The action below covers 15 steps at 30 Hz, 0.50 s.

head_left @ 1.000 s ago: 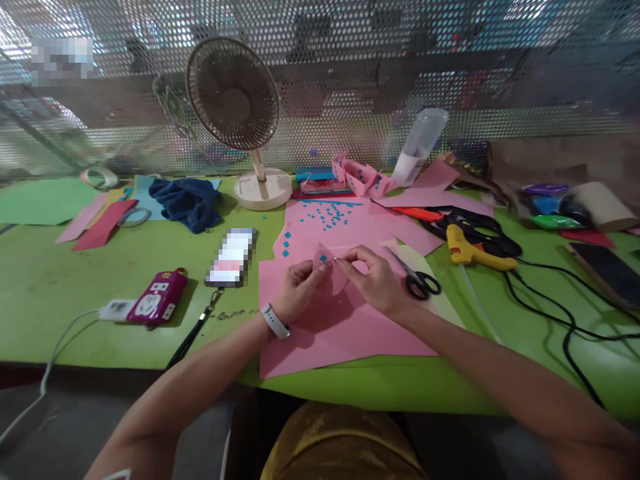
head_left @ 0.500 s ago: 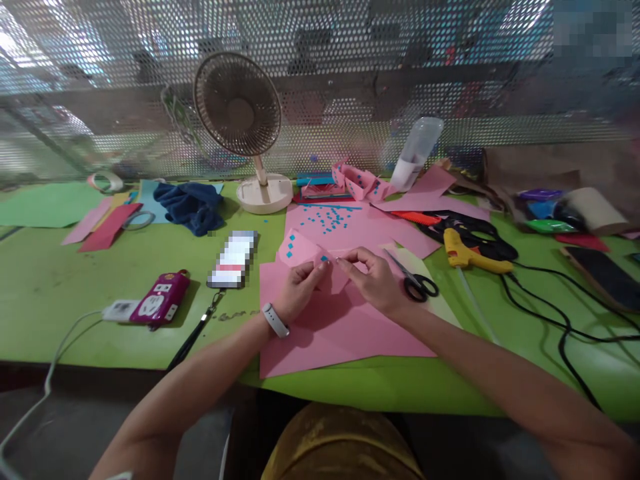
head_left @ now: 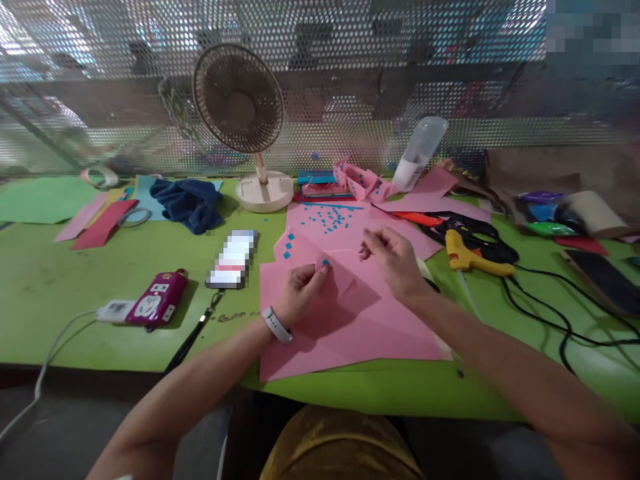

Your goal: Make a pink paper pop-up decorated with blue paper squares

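Observation:
My left hand [head_left: 299,295] is closed in a pinch on a small folded pink paper piece [head_left: 300,248] that carries little blue squares. The piece rests above a large pink sheet [head_left: 345,333] on the green table [head_left: 75,280]. My right hand [head_left: 395,259] hovers just right of the piece without touching it, fingers loosely curled and apart, with nothing visible in them. A scatter of small blue paper squares [head_left: 327,217] lies on another pink sheet just beyond both hands.
A yellow glue gun [head_left: 470,257] with black cables lies to the right. A desk fan [head_left: 240,100], blue cloth [head_left: 187,200], phone [head_left: 233,257] and pink power strip [head_left: 155,303] stand to the left. A plastic bottle [head_left: 417,153] and folded pink shapes [head_left: 363,180] sit at the back by the perforated screen.
My right hand has let go of the pink piece and lifted up and to the right. The left hand keeps its pinch. The scissors are now hidden behind my right wrist.

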Tool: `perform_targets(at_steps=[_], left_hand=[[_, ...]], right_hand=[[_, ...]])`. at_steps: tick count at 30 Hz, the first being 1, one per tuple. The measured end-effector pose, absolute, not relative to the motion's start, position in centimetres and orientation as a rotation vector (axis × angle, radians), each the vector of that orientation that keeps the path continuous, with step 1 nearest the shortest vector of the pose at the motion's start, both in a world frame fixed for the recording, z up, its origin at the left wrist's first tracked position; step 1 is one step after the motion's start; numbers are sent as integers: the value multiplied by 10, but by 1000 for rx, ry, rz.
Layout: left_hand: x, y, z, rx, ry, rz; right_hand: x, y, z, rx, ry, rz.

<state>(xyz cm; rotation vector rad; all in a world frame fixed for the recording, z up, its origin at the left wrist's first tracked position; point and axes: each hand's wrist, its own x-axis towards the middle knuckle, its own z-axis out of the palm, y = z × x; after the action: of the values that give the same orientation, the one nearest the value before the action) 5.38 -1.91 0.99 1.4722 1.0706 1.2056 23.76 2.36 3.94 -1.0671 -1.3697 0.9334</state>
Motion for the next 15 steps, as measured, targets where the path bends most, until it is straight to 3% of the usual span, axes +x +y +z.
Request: perform_targets(at_steps=[8,15], left_hand=[[56,-14,6,1327,1066,1295],[60,-17,17,1093,940,1151]], right_hand=[[250,27,79,-1005,-974,1324],[314,42,117,-853,-881,1245]])
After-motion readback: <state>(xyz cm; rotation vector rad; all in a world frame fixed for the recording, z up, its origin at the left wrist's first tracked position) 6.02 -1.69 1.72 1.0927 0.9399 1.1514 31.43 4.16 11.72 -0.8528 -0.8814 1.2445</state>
